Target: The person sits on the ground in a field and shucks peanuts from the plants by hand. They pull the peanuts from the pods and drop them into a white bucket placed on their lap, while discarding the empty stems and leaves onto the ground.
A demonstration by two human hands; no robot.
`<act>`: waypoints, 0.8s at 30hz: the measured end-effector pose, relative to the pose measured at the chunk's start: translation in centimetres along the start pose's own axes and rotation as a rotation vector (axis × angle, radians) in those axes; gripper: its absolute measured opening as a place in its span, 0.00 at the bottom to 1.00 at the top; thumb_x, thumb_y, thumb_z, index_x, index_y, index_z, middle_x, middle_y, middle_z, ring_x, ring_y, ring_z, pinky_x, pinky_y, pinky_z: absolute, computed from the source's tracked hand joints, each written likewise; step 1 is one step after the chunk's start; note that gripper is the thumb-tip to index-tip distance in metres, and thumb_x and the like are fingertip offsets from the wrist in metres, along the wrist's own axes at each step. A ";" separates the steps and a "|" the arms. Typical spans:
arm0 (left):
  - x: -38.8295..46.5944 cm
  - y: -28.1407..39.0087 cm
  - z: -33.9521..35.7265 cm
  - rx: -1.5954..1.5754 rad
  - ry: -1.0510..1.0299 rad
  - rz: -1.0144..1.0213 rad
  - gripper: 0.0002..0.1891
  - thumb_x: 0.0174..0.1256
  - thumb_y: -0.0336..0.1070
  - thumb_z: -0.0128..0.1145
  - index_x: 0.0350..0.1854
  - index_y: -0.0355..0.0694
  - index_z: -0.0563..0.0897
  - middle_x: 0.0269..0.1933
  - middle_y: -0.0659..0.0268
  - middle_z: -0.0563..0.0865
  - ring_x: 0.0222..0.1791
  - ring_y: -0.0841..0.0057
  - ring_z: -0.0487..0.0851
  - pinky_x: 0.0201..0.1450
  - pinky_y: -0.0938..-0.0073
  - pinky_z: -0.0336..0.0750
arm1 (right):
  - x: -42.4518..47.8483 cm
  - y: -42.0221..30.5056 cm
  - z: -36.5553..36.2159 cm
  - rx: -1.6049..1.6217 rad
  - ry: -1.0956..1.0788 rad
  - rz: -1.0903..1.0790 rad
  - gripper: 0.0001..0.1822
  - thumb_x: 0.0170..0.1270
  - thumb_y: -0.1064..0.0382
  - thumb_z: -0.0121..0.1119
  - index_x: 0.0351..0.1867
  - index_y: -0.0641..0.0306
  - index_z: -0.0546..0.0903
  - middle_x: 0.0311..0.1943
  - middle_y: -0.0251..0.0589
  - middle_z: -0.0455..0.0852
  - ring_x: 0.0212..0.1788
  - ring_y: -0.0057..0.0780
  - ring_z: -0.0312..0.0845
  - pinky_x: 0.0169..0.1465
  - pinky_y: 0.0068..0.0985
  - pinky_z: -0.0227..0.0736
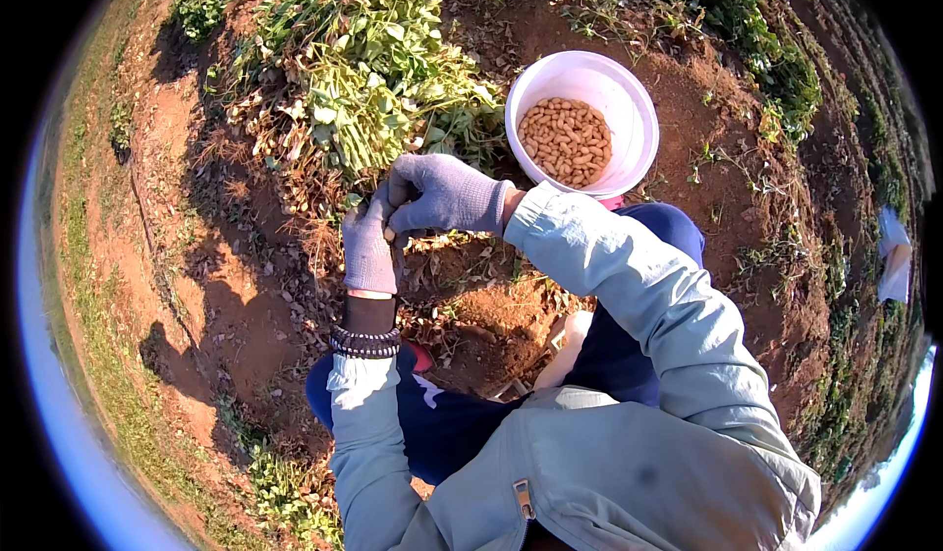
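My left hand [370, 245], in a light purple knit glove, meets my right hand [446, 196], gloved alike, at the lower edge of a heap of pulled peanut plants [368, 87]. The fingers of both hands touch. A small pale thing, perhaps a peanut pod [389, 234], shows between them at my left palm. What my right fingertips hold is hidden. Peanut pods and roots hang from the heap's left side and bottom. Up and to the right of my right hand stands a white plastic bucket [639, 131], partly filled with unshelled peanuts [566, 142].
My bent knees lie either side of bare reddish soil [501, 323] with dry leaves. Green plants [766, 50] grow in rows at the upper right. A whitish sheet or bag [894, 255] lies at the far right. More leafy plants [295, 488] are at the lower left.
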State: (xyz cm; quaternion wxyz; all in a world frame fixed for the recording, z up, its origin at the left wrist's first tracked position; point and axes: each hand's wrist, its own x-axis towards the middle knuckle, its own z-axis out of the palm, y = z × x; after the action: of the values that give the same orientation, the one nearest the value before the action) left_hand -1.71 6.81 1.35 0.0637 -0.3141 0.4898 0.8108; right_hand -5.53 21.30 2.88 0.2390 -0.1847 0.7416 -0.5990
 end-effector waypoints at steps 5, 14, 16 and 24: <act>1.4 -1.8 -1.1 0.567 -0.015 0.384 0.12 0.66 0.34 0.60 0.24 0.41 0.74 0.16 0.74 0.73 0.12 0.85 0.69 0.15 0.81 0.64 | -0.4 1.3 -0.5 0.096 -0.005 0.093 0.11 0.53 0.64 0.67 0.32 0.66 0.78 0.21 0.34 0.81 0.19 0.16 0.74 0.20 0.19 0.67; 2.2 0.3 -1.5 -0.118 0.014 0.109 0.10 0.69 0.41 0.58 0.33 0.41 0.76 0.19 0.76 0.72 0.16 0.84 0.71 0.23 0.74 0.78 | -1.2 -0.7 -0.5 0.304 0.009 0.295 0.27 0.62 0.39 0.62 0.39 0.65 0.78 0.23 0.32 0.78 0.22 0.18 0.77 0.24 0.18 0.69; 2.2 0.0 -1.4 -0.067 -0.011 0.112 0.12 0.66 0.44 0.62 0.36 0.40 0.77 0.25 0.74 0.77 0.21 0.82 0.78 0.23 0.77 0.76 | -0.6 0.3 1.6 -0.066 0.112 0.131 0.30 0.57 0.36 0.65 0.39 0.66 0.79 0.24 0.39 0.81 0.25 0.30 0.80 0.28 0.27 0.72; 1.4 0.1 -1.0 -0.239 -0.106 0.013 0.16 0.66 0.46 0.63 0.46 0.40 0.80 0.38 0.73 0.81 0.37 0.82 0.79 0.37 0.80 0.75 | 0.0 0.1 2.8 -0.213 0.279 -0.025 0.14 0.55 0.54 0.65 0.31 0.62 0.78 0.25 0.48 0.82 0.31 0.46 0.82 0.36 0.35 0.75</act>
State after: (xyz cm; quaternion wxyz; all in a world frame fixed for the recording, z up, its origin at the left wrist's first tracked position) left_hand -2.39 5.70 0.30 0.0464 -0.2732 0.3875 0.8792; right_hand -3.90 19.11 2.29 0.1055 -0.1334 0.8244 -0.5399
